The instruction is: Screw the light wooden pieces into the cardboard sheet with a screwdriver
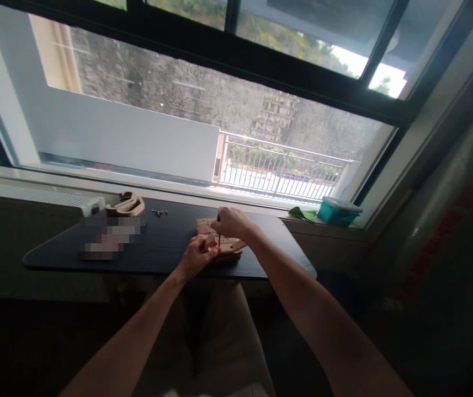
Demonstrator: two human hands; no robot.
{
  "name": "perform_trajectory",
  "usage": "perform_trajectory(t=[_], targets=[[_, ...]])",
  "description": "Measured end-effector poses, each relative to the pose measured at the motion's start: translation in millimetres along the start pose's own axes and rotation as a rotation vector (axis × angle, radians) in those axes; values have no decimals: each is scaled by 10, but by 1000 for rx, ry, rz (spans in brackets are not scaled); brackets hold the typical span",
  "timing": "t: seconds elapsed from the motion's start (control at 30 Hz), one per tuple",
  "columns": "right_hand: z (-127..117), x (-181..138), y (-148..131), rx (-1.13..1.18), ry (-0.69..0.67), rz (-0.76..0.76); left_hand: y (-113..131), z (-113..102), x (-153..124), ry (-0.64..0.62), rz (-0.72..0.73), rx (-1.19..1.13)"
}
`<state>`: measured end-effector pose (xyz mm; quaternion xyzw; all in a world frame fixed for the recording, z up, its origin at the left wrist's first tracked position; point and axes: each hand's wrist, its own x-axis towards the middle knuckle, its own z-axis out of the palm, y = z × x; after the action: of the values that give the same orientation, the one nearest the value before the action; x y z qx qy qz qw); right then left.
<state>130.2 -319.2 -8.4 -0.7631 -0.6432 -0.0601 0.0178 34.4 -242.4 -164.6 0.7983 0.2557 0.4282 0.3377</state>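
Observation:
My right hand [235, 223] is closed at the top of an upright screwdriver [219, 240], its thin shaft pointing down; the handle is mostly hidden by the fingers. Below it lies a light wooden piece [231, 247] with small dark holes. My left hand [196, 257] grips the left end of this piece, the fingertips close to the screwdriver's lower end. Both rest over a brown, rough-topped block [204, 225], perhaps stacked cardboard, near the table's front edge. Whether a screw sits under the tip is too small to tell.
Small dark screws [159, 212] lie on the black table [165, 242]. Curved wooden parts [126, 204] stand at its back left, near a blurred-out patch [110, 239]. A teal box [339, 212] and a green leaf-like thing [302, 214] sit on the windowsill. A radiator [37, 201] is at left.

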Motion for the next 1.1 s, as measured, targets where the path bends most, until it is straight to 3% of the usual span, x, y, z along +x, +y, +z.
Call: perform_trajectory(t=[0.17,0.43,0.77,1.1], targets=[[-84,-44,-24,-39,-30,9,-12,12,-22,36,23,-20],[-145,-103,14,-105,-47,-215,-57,46,-26,66,19,-9],[-127,-39,-22,-122,-56,-43,-25,31,-29,45,8,23],[-268,-76,36,-123,-174,-210,-29,8,-25,8,25,43]])
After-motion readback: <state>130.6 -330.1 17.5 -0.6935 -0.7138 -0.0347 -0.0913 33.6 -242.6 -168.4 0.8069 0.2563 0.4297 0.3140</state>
